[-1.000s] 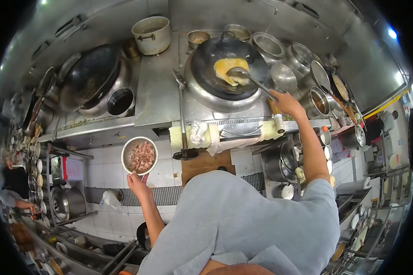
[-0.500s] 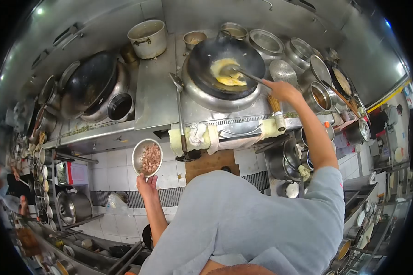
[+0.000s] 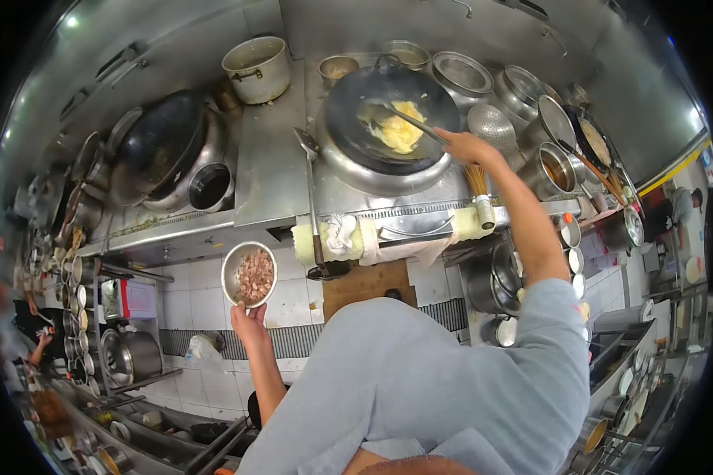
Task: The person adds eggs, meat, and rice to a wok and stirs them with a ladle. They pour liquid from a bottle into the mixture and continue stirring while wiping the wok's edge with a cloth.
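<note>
My left hand [image 3: 250, 318] is closed on the near rim of a metal bowl [image 3: 228, 277], held out over the floor to the left. Chopped pinkish meat [image 3: 257, 275] fills part of that bowl. Over the stove, my right hand [image 3: 465, 146] grips the handle of a cooking ladle [image 3: 417, 123]. Its far end reaches into a black wok [image 3: 348, 95] and is partly hidden by the food. Yellow egg [image 3: 401, 134] lies in folded, soft clumps at the wok's middle, with the ladle among it.
A spatula [image 3: 312, 198] lies across the counter front. A bamboo brush [image 3: 478, 182] stands near my right forearm. Left are a large pot [image 3: 257, 66] and another wok [image 3: 158, 146]; right are a skimmer [image 3: 489, 123] and several pots. People stand at the far left and right.
The ladle has shifted and the egg has gone from a flat, runny sheet to a thicker folded heap. My left hand and the bowl have moved slightly left.
</note>
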`<state>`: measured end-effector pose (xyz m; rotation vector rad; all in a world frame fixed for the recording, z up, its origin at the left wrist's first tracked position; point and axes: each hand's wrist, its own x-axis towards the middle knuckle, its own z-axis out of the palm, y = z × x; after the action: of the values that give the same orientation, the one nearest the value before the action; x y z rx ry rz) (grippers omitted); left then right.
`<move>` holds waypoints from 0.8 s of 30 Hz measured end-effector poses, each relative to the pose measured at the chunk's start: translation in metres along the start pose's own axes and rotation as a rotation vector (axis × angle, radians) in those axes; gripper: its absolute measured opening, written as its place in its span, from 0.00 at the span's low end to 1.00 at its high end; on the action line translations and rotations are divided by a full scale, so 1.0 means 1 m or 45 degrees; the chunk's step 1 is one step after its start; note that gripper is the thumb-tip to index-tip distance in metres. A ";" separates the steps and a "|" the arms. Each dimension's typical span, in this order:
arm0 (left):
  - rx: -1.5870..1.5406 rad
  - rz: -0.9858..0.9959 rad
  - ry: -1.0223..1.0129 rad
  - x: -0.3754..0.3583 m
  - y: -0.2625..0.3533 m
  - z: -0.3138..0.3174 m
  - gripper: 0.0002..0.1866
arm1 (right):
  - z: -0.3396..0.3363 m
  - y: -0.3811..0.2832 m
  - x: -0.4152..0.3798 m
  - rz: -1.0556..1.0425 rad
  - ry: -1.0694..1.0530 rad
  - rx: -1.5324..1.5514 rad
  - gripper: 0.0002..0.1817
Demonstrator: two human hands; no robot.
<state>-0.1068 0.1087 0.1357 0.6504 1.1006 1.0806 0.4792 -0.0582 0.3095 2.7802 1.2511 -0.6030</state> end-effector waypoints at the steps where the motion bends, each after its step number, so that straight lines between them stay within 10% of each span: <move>1: 0.015 0.010 -0.020 0.000 0.002 0.005 0.11 | 0.017 0.008 0.019 0.031 0.103 -0.002 0.35; 7: 0.052 0.097 0.008 -0.012 0.007 -0.001 0.10 | 0.034 0.071 -0.017 0.075 0.320 0.001 0.34; 13: 0.068 0.054 -0.014 -0.010 0.001 0.010 0.09 | 0.002 0.016 -0.039 0.208 -0.177 0.461 0.35; 16: 0.086 0.067 -0.058 -0.008 0.008 0.016 0.08 | 0.096 0.069 0.045 0.015 0.422 0.132 0.35; 19: 0.110 0.125 -0.025 -0.014 0.020 0.023 0.08 | 0.099 0.101 -0.002 -0.046 0.476 0.032 0.36; 24: 0.131 0.118 -0.065 -0.008 0.008 0.022 0.10 | 0.048 0.060 -0.054 0.029 -0.189 0.761 0.36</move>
<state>-0.0895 0.1062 0.1529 0.8135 1.0962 1.0859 0.4744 -0.1459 0.2774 3.1035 1.1546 -1.3490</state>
